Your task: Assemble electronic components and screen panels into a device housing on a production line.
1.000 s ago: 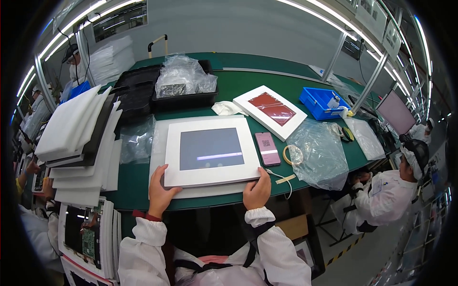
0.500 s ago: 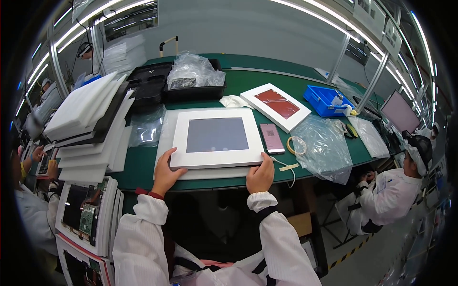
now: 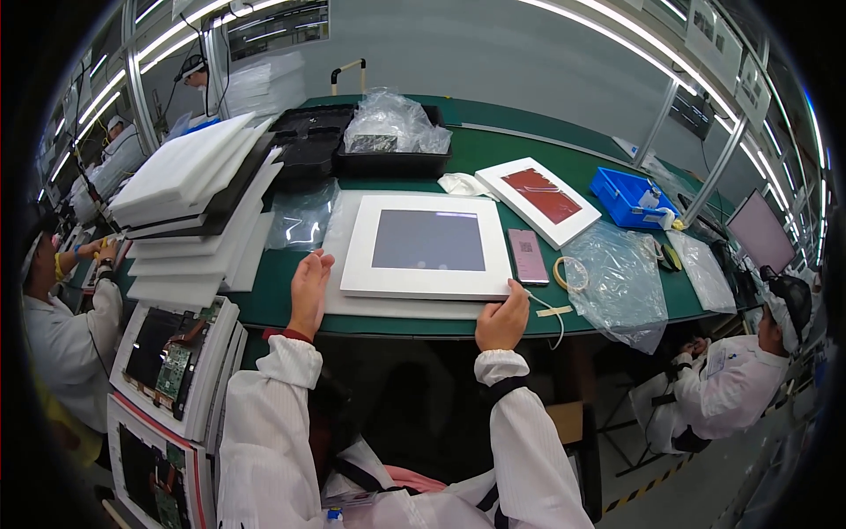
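A white-framed display panel [image 3: 427, 284] with a grey screen lies flat on a white foam sheet [image 3: 339, 227] in front of me. My left hand [image 3: 308, 295] is raised just off its left edge, holding nothing, fingers stretched upward. At the near right corner, my right hand [image 3: 504, 322] has its fingers curled against the frame's edge. A thin white cable [image 3: 560, 331] runs out beside that hand. To the panel's right lie a pink phone [image 3: 528, 257] and a roll of yellowish tape [image 3: 571, 274]. Farther back, a second white frame [image 3: 513, 196] carries a reddish-brown sheet [image 3: 542, 196].
Foam sheets [image 3: 181, 181] are piled at left, above stacked open-backed panels [image 3: 211, 388]. A black tray [image 3: 397, 165] with bubble wrap [image 3: 392, 125] stands behind. Right of me are a blue bin [image 3: 612, 201] and clear plastic bags [image 3: 617, 286]. Co-workers sit at both sides.
My left hand has let go of the panel's near left corner and moved slightly away, fingers straightening. My right hand stays at the right corner. The whole view has shifted a little.
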Motion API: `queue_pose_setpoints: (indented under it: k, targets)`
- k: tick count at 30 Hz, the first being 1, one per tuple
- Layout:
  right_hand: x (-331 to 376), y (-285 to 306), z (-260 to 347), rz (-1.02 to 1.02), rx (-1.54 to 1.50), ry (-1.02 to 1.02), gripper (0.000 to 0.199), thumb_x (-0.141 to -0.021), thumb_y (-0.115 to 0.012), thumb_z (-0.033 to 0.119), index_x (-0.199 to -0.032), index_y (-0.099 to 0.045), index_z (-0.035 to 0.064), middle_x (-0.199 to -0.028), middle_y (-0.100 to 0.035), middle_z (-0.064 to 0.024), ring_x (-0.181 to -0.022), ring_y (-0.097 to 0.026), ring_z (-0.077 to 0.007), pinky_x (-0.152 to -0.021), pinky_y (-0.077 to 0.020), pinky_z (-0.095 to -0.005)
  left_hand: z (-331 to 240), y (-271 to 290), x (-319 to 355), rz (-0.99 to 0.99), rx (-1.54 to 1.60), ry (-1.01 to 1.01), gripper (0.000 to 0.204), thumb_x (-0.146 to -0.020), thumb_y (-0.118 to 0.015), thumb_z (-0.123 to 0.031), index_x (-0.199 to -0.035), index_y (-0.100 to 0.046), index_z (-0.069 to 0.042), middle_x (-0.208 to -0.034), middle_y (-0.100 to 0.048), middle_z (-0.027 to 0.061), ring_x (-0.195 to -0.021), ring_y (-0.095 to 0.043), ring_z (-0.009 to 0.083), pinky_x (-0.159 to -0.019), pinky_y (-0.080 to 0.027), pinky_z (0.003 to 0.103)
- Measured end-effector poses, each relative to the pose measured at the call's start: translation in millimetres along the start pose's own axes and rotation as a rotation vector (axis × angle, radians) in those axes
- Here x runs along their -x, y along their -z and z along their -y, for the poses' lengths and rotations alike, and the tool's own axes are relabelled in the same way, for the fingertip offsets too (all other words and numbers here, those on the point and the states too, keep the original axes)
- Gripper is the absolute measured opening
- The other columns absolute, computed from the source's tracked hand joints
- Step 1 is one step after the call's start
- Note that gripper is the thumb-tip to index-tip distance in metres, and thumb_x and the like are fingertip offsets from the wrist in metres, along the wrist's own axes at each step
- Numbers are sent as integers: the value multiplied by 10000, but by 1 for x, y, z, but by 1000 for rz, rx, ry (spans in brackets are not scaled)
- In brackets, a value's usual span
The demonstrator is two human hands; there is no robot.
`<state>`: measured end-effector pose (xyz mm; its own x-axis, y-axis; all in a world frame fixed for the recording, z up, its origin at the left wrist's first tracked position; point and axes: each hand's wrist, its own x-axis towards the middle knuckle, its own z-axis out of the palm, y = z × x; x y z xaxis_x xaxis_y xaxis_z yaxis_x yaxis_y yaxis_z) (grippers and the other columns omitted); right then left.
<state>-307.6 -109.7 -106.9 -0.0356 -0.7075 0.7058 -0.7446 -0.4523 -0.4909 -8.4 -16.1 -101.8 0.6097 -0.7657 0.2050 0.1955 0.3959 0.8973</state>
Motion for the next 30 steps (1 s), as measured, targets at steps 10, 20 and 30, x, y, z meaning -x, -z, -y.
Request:
queue_pose_setpoints:
  k: [10,20,30]
  targets:
    - [2,-2,0,23,-18,-11,444,-714,-494,-61,-1153,-439,-23,-1120,-514,-209,-1055,-499,-387,-917,-398,-422,-55,-50,-61,-51,40,142,380,-976,-380,-373,-788,-508,-68,-489,-271,-31,-407,-212,68,-424,-249,232]
    - [2,-6,10,125,0,-134,438,-738,-419,-80,-1173,-419,-27,-1210,-471,-224,-1135,-461,-376,-985,-337,-423,-3,-48,-128,-130,-387,68,134,-906,-470,-70,-1018,-519,-16,-807,-544,31,-700,-465,60,-646,-394,177]
    - [3,-7,7,156,-64,-213,436,-814,-432,-9,-1234,-320,24,-1357,-323,-213,-1247,-371,-341,-1050,-290,-432,-8,-56,-115,-120,-581,19,116,-866,-582,-51,-960,-522,-18,-896,-534,37,-797,-508,85,-738,-397,192]
